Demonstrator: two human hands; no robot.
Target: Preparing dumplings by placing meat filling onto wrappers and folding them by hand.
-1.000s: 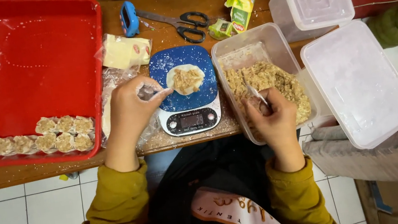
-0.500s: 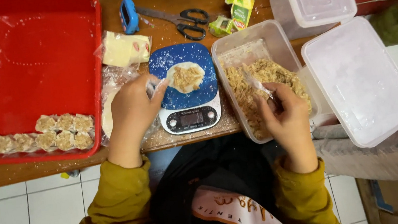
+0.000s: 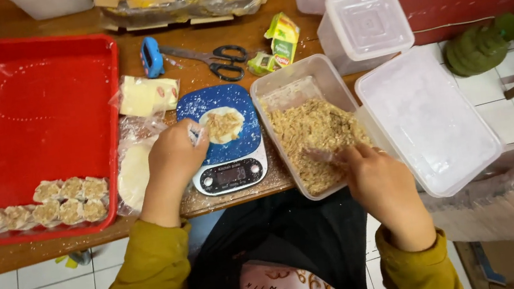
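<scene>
The left hand (image 3: 175, 156) is resting at the left edge of the blue kitchen scale (image 3: 225, 138), fingers curled and pinching the rim of the round wrapper (image 3: 223, 124) that is lying on the scale plate with a mound of filling on it. This hand has barely shifted over the last second; the wrapper is staying put on the plate.

The right hand (image 3: 384, 182) is the one that has moved: it was working deeper inside the clear filling container (image 3: 311, 125) and is now sitting at that container's near right edge, fingers closed loosely around a small utensil (image 3: 322, 155). Judged from this, another portion is being drawn for the wrapper on the scale.

The utensil is blurred and pale against the filling; its kind cannot be determined, nor whether it is carrying anything. The scale display is too small to make out. Finished dumplings (image 3: 49, 206) are lining the near side of the red tray (image 3: 29, 100) on the table (image 3: 192, 44); the row is being cut off at the left border.
</scene>
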